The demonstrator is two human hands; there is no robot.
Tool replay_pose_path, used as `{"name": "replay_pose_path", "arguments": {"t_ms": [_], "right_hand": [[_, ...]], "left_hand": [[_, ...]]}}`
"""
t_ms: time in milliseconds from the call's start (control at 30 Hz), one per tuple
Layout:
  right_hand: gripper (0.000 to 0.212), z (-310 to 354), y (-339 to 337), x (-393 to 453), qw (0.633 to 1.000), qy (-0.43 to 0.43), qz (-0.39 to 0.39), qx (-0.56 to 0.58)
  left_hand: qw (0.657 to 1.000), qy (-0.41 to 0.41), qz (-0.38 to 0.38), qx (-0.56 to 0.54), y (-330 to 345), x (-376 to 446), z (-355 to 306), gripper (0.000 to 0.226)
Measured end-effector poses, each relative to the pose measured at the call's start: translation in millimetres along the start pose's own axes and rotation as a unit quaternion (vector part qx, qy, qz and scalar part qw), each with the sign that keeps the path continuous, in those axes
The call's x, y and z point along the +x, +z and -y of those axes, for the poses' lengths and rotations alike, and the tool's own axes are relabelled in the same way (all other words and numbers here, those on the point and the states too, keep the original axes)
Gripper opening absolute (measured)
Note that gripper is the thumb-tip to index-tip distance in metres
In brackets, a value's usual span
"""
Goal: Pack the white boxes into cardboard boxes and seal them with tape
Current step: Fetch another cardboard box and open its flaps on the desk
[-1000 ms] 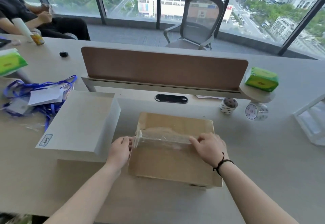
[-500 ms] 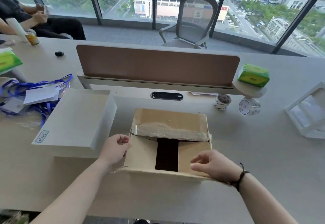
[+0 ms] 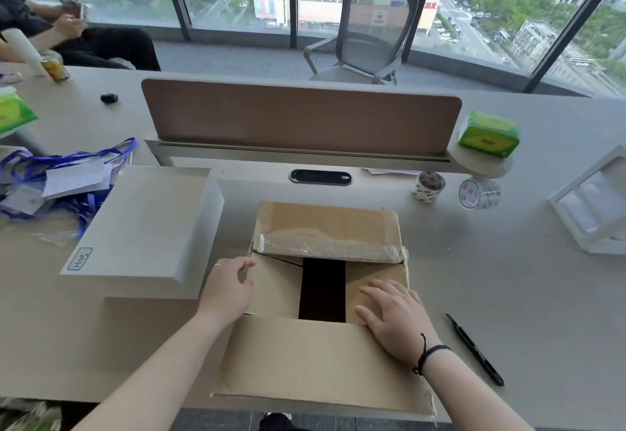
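A cardboard box point(image 3: 325, 359) stands on the desk in front of me with its near flap folded out toward me. The far flap still carries a strip of clear tape point(image 3: 325, 244). Two inner flaps lie down with a dark gap point(image 3: 321, 290) between them. My right hand point(image 3: 394, 317) lies flat with straight fingers on the right inner flap. My left hand point(image 3: 230, 290) rests at the box's left edge, fingers loosely curled over the left inner flap. A large white box point(image 3: 145, 227) with a small label lies to the left.
Two tape rolls point(image 3: 428, 186) point(image 3: 479, 193) stand at the back right, under a shelf with a green tissue pack point(image 3: 487, 134). A black utility knife point(image 3: 474, 349) lies right of the box. Blue lanyards and papers point(image 3: 64, 176) pile at the left. A white stand point(image 3: 596, 207) is far right.
The taped seam has come apart and the near flap has swung out toward me. My right hand moved from the tape strip down onto the right inner flap.
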State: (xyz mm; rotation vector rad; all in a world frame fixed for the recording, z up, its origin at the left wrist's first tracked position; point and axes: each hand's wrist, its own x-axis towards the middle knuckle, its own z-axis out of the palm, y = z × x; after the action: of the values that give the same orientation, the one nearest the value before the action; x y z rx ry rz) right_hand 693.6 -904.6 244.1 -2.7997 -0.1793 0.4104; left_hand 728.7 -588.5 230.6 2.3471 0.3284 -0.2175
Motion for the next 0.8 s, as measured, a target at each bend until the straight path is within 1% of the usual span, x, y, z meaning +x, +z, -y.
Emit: {"name": "replay_pose_path", "arguments": {"t_ms": [100, 200, 267, 400, 500, 567, 633, 700, 800], "right_hand": [[0.058, 5.5, -4.5, 19.0, 1.0, 0.001, 0.006, -0.013], [0.061, 10.4, -7.6, 26.7, 1.0, -0.003, -0.011, -0.01], [0.061, 12.9, -10.9, 27.8, 0.999, -0.008, -0.041, -0.011], [0.059, 11.2, -25.5, 43.1, 0.99, -0.024, -0.139, 0.003], [0.064, 9.5, -47.5, 71.4, 0.985, -0.023, -0.172, 0.001], [0.068, 11.2, -62.2, 93.4, 0.985, -0.008, -0.171, -0.004], [0.071, 11.9, -72.0, 114.9, 0.988, 0.013, -0.151, 0.001], [0.072, 9.7, -75.3, 133.1, 0.992, 0.038, -0.12, 0.006], [0.074, 1.8, -67.6, 152.2, 0.996, 0.066, -0.047, -0.027]], "left_hand": [[0.999, -0.007, 0.043, 0.013, 2.8, 3.2, -3.2, 0.044], [0.994, -0.01, 0.086, 0.063, 4.3, 4.7, -10.8, 0.055], [0.992, 0.001, 0.103, 0.075, 3.1, 5.6, -16.8, 0.06], [0.991, 0.022, 0.111, 0.065, -2.3, 16.3, -28.5, 0.063], [0.991, 0.026, 0.112, 0.073, -4.1, 31.1, -33.7, 0.066], [0.99, 0.031, 0.11, 0.079, -5.4, 41.5, -38.5, 0.068], [0.989, 0.047, 0.107, 0.095, -6.6, 52.8, -45.7, 0.069], [0.985, 0.075, 0.106, 0.115, -8.3, 66.4, -51.7, 0.068], [0.98, 0.098, 0.117, 0.127, -11.7, 91.7, -53.3, 0.064]]}}
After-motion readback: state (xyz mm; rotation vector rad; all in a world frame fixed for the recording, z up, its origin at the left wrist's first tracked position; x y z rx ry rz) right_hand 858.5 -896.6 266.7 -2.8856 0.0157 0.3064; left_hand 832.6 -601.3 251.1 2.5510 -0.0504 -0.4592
